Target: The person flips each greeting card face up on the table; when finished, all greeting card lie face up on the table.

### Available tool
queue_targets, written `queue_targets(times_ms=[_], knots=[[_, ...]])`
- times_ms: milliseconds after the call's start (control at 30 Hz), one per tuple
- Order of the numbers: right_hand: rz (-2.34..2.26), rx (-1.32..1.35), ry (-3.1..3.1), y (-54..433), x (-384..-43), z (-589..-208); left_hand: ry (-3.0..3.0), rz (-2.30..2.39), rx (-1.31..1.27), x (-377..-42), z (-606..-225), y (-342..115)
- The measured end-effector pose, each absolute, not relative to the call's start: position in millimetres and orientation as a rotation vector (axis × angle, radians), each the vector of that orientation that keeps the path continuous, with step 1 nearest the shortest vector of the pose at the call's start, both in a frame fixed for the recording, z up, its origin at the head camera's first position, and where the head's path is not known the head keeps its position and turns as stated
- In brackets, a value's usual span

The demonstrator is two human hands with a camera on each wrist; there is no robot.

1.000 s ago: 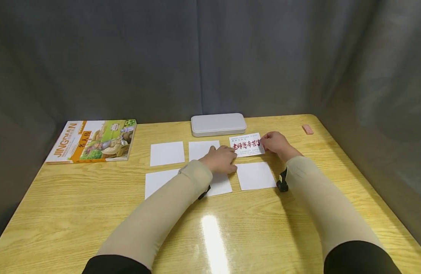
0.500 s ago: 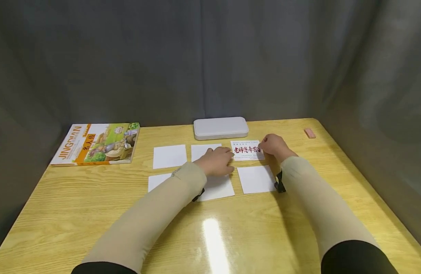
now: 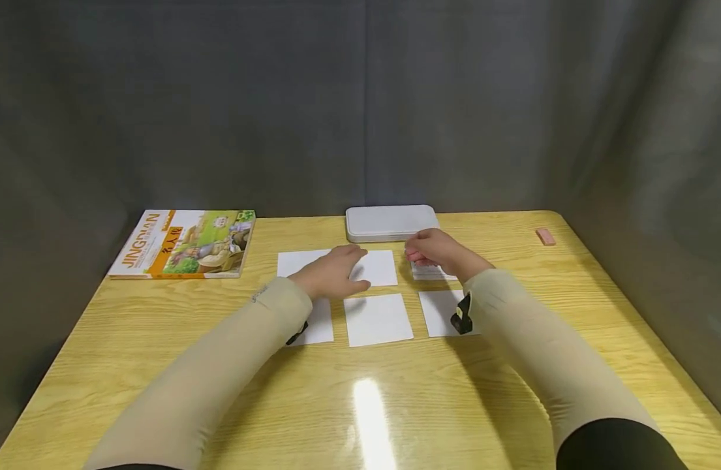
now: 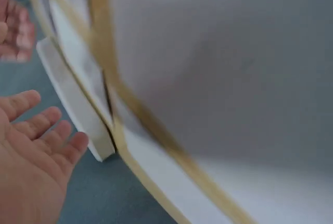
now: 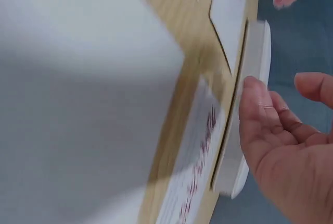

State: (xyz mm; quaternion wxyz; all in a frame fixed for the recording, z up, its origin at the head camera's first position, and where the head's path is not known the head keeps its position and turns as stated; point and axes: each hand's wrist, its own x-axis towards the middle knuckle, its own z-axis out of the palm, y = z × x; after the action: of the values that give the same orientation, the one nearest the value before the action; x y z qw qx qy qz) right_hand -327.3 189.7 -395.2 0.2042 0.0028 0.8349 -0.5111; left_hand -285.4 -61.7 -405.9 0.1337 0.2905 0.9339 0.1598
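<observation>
Printed card (image 3: 430,274): it is lying flat on the table (image 3: 295,405) at the right end of the back row, the right hand hiding most of it in the head view.
Long axis: its red lettering is running lengthwise, roughly parallel to the white case (image 3: 391,222) just beyond it.
Right hand (image 3: 441,251): it is hovering over the card and is clearly the nearer hand; from the fingers, the card is lying below and toward the person.
Right grip: the thumb is standing apart from loosely bent fingers, pinching nothing; they are seemingly staying off the card.
White cards (image 3: 379,320): two are filling out the back row to its left, three are making the front row.
Left hand (image 3: 331,274): it is hanging above these, well left of the lettering, fingers and thumb spreading apart, holding nothing.
Pink block (image 3: 545,237): it is sitting off to the right.
Book (image 3: 184,245): it is lying at the back left.
</observation>
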Motion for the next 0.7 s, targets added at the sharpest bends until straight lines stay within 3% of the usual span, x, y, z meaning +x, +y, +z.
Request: queue_targets(times_ms=[333,700], knots=[[-1.421,0.092,2.231,163,-323,-394,2.614,0.162,0.899,-278,-415,-47],[-1.589,0.197,2.204,160,-325,-406,2.621,0.257,0.938,-278,-415,-45]])
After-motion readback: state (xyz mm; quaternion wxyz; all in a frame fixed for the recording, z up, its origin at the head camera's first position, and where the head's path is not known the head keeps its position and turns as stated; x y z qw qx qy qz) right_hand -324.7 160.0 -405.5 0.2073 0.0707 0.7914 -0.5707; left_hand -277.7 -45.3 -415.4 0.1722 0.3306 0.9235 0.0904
